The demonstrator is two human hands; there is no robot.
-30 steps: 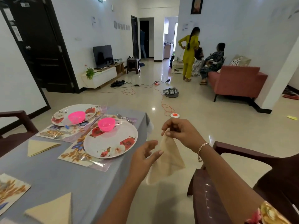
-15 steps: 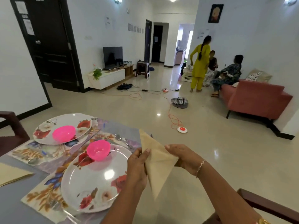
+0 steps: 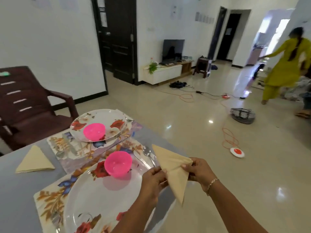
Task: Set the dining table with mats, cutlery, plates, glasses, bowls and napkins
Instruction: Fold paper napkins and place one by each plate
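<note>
Our left hand [image 3: 156, 178] and right hand [image 3: 200, 170] now both pinch the folded napkin [image 3: 175, 172], brought in to three o'clock of the near plate [image 3: 101, 204], likely ready for laying.

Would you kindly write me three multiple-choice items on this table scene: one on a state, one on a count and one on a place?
1. The left hand and right hand are:
A. both open and holding nothing
B. both pinching one folded napkin
C. each lifting a bowl

2. How many pink bowls are in view?
A. one
B. four
C. two

3. Where does the spoon lie?
A. just right of the near plate
B. inside a pink bowl
C. on top of the held napkin

Answers:
1 B: fingers of both hands grip the edges of the cream triangle.
2 C: one bowl sits on each of the two floral plates.
3 A: it lies on the mat between the plate's rim and the napkin's far tip.
</note>
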